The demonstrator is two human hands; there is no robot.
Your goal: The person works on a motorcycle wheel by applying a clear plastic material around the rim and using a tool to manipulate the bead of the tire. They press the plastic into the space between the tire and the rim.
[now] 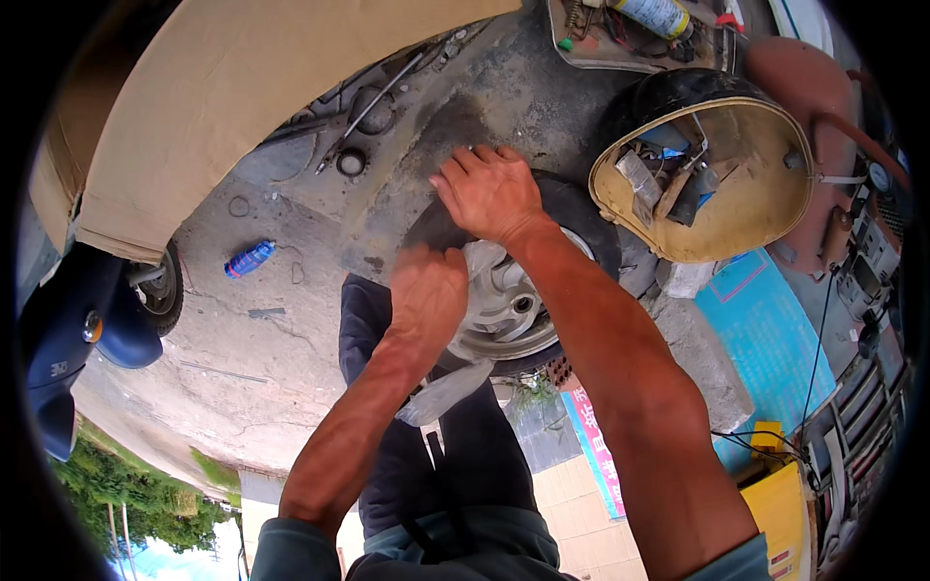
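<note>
Right hand [489,194] is lying over the tyre's [572,201] far edge, fingers bending; can't tell if it's gripping. Left hand [429,290] is blurring at the wheel's [499,308] left side, fingers curling; can't tell grip there either. Wheel is sitting just beyond the person's legs. Tub [751,213] is standing beside it, right; blue bottle [250,259] is lying left.

The right hand [492,194] curls over the black tyre [603,230] at the wheel [513,302]'s eleven o'clock; the left hand [429,286], slightly blurred, is by its nine o'clock. From the view's middle, a brown cardboard sheet [262,87] spreads at eleven, a tray [605,60] bearing a spray can [659,16] at one, a beige-lined black container [760,145] at two, and a blue bottle [250,259] lies at nine.
</note>
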